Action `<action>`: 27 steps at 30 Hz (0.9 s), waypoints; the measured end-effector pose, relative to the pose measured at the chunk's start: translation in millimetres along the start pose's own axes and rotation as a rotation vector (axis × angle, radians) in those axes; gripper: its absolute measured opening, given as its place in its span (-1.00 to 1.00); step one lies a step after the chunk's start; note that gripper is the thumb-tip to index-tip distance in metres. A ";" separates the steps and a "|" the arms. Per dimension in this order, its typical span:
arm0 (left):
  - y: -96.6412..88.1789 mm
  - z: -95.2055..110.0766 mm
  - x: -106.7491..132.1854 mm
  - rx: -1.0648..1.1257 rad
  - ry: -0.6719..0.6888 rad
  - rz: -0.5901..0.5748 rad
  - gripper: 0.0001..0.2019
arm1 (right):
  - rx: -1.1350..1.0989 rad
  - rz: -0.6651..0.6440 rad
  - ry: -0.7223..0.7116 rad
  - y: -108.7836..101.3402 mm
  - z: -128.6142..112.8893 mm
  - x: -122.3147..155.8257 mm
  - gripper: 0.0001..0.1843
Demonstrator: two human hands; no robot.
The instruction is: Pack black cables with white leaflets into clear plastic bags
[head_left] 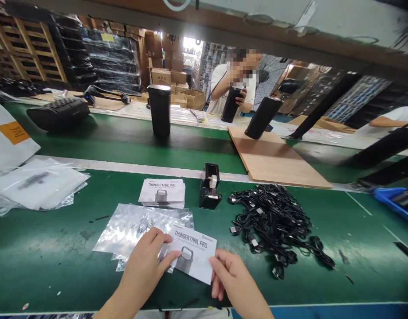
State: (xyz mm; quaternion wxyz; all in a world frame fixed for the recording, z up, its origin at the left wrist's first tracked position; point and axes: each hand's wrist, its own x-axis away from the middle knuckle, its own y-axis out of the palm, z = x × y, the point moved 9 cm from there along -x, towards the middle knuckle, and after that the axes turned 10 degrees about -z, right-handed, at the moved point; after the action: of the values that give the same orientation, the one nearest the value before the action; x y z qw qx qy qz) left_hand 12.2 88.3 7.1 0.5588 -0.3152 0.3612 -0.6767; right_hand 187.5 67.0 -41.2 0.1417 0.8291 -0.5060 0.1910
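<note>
My left hand [147, 261] pinches the left edge of a white "Thunder Trail Pro" booklet [195, 252] and presses on a clear plastic bag [134, 228] beneath it. My right hand [229, 277] grips the booklet's lower right corner with curled fingers. The booklet lies tilted over a small pile of clear bags on the green mat [51, 252]. A stack of the same booklets [162, 191] sits just beyond the bags.
A black tape dispenser [209, 186] stands behind the booklets. A heap of black cables [273, 221] lies to the right. White bags [34, 181] are at left, a wooden board [273, 157] and black cylinder speakers [160, 110] beyond. A person across holds another speaker [231, 104].
</note>
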 end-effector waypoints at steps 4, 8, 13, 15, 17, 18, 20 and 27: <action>-1.2 -0.1 -3.1 -0.043 0.015 0.010 -0.79 | -0.004 -0.060 -0.025 2.9 -9.3 -4.8 -0.66; -6.7 1.1 -2.6 0.003 0.013 -0.009 -0.77 | -0.151 -0.040 -0.028 6.3 -14.0 -13.7 -0.72; -5.9 5.1 -2.6 0.111 0.012 -0.050 -0.77 | 0.055 -0.020 -0.044 32.1 -28.6 -44.0 -0.87; -1.8 2.9 -3.8 0.160 0.005 -0.070 -0.76 | 0.272 0.018 -0.103 41.6 -42.5 -51.3 -0.93; 1.9 -1.9 -5.0 0.202 -0.001 -0.083 -0.75 | 0.594 0.062 -0.211 46.8 -63.4 -47.3 -0.85; 3.5 -4.7 -5.4 0.215 -0.003 -0.089 -0.74 | 0.771 0.092 -0.255 45.6 -73.2 -41.0 -0.81; 6.4 -10.8 -5.9 0.228 -0.019 -0.107 -0.73 | 1.122 0.200 -0.264 28.5 -87.7 -23.8 -0.74; 11.4 -16.7 -7.0 0.229 -0.080 -0.142 -0.73 | 1.583 0.364 -0.013 -67.1 -96.4 5.4 -0.57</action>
State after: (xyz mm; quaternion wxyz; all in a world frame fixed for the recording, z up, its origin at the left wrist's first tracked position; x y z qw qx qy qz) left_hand 5.6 96.2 -11.7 0.5559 -0.3007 0.2360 -0.7382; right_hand 232.9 134.1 44.0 -0.5230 0.5895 -0.3487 0.5073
